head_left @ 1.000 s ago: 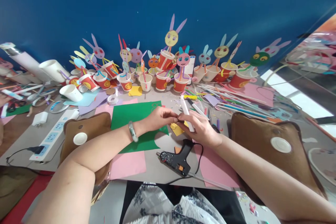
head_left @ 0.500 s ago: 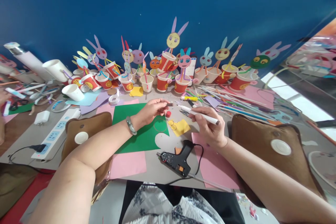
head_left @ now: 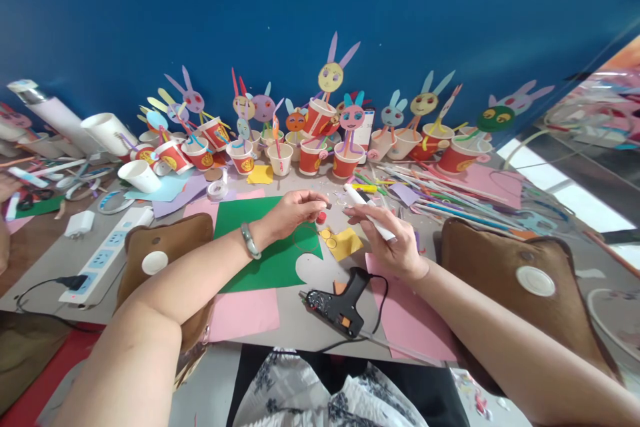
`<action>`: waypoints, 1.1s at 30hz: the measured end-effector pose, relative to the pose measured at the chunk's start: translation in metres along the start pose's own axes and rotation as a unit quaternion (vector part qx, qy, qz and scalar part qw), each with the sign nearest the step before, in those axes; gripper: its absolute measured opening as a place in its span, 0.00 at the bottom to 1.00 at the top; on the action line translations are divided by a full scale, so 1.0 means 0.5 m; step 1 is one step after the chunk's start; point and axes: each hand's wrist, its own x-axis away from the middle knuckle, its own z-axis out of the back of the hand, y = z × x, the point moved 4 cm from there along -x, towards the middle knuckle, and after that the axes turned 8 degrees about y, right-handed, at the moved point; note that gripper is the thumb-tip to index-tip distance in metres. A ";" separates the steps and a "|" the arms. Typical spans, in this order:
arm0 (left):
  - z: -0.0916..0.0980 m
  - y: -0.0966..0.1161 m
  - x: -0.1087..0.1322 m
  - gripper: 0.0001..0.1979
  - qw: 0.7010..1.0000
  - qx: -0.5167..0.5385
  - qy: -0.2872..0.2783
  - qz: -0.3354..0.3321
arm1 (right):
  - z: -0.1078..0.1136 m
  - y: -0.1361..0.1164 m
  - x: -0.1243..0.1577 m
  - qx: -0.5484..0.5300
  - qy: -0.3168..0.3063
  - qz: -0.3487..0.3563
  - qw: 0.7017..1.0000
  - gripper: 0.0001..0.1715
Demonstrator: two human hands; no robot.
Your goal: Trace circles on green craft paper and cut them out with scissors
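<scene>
I observe the left hand [head_left: 296, 212] with its fingertips pinched on a small dark piece [head_left: 329, 205]. The right hand [head_left: 393, 242] grips a white marker [head_left: 355, 197]. The two hands are apart, above the desk [head_left: 291, 320]. Between them, yellow paper [head_left: 349, 243] bears two circle outlines; the green sheet [head_left: 245, 217] on the left bears one, plus a rounded notch in its right edge. I judge these outlines drawn, their cutting left. Rabbit-faced cups [head_left: 347, 163] on the far side appear assembled. The glue gun [head_left: 327, 310] lies near, unheld.
</scene>
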 end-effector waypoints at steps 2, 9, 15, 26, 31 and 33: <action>0.000 -0.002 -0.001 0.15 1.000 -0.007 0.002 -0.011 | -0.002 0.004 0.003 -0.003 -0.005 -0.003 1.000 0.14; 0.002 -0.004 0.000 0.19 0.996 -0.037 0.072 -0.035 | 0.002 0.013 0.015 -0.028 0.041 -0.031 0.998 0.13; -0.003 -0.005 0.006 0.21 0.998 -0.044 0.038 -0.010 | 0.003 0.013 0.013 -0.014 0.036 -0.033 0.999 0.13; -0.007 0.006 0.011 0.16 0.978 -0.192 0.021 -0.076 | 0.005 0.019 0.012 -0.026 0.041 -0.081 0.996 0.15; -0.026 0.013 0.023 0.13 0.918 -0.367 -0.022 -0.145 | 0.010 0.015 0.006 -0.030 0.052 -0.130 0.990 0.20; -0.029 0.015 0.026 0.11 0.895 -0.409 -0.024 -0.178 | 0.009 0.012 0.004 -0.037 0.049 -0.129 0.990 0.20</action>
